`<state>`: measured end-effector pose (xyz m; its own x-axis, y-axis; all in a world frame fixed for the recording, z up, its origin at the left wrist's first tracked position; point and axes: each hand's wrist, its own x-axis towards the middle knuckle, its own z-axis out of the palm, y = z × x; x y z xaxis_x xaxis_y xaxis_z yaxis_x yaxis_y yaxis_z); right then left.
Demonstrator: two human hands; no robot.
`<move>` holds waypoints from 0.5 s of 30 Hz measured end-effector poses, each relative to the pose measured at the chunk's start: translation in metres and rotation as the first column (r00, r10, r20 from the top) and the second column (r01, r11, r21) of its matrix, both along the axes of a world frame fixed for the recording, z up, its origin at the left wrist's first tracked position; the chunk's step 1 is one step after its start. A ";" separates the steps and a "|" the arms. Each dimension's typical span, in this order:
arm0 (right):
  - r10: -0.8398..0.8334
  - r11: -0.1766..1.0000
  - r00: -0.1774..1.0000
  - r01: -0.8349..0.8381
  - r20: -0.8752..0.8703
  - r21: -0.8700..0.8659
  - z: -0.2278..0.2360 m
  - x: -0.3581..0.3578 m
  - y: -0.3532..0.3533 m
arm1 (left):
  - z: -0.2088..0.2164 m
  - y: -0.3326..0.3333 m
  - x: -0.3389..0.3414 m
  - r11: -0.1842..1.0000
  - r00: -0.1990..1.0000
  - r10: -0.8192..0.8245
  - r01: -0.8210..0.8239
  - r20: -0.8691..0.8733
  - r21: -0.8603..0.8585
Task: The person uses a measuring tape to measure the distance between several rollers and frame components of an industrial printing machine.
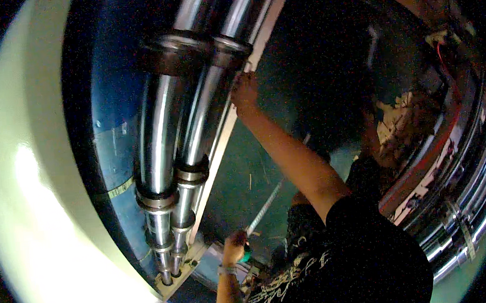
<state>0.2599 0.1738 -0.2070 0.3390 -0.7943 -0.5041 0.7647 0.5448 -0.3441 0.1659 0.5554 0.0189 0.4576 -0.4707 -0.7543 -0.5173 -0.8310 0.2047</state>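
My left hand (236, 249), with a band at the wrist, is low in the middle of the view. Its fingers are closed round the lower end of a long, thin, pale strip (265, 207) that slants up and right towards my other arm. A small green piece (245, 256) shows beside this hand. Higher up, my outstretched right hand (244, 95) is against a pale rail (219, 139) beside the thinner of two chrome columns (208, 100). Its fingers look bent in, but what they hold is too dark to make out.
The thicker chrome column (161, 129) is farther left, with dark collars. A curved pale panel (25, 183) fills the left side. Bright metal pipes (457, 232) and a red cable (442, 59) run along the right, near a crumpled brown heap (401, 123). The floor (228, 180) is dark green.
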 end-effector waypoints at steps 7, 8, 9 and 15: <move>-0.076 0.981 0.997 0.078 0.017 -0.177 -0.035 0.032 -0.003 | -0.003 0.062 -0.017 0.946 0.950 0.310 -0.306 -0.025 0.108; -0.105 0.982 0.992 0.091 -0.075 -0.167 -0.030 0.037 -0.010 | -0.004 0.059 -0.012 0.967 0.969 0.248 -0.246 -0.020 0.063; -0.095 0.991 0.995 0.093 -0.018 -0.097 -0.060 0.039 -0.028 | 0.000 0.043 0.001 0.989 0.989 0.144 -0.144 -0.015 0.017; 0.342 0.937 0.915 -0.315 -0.215 0.148 -0.016 -0.038 -0.003 | -0.006 0.045 0.004 0.994 0.997 -0.048 0.041 0.063 0.104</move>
<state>0.2223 0.1712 -0.2233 0.4334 -0.5948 -0.6771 0.4411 0.7951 -0.4161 0.1701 0.6008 0.0124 0.4878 -0.4135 -0.7688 -0.5637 -0.8217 0.0843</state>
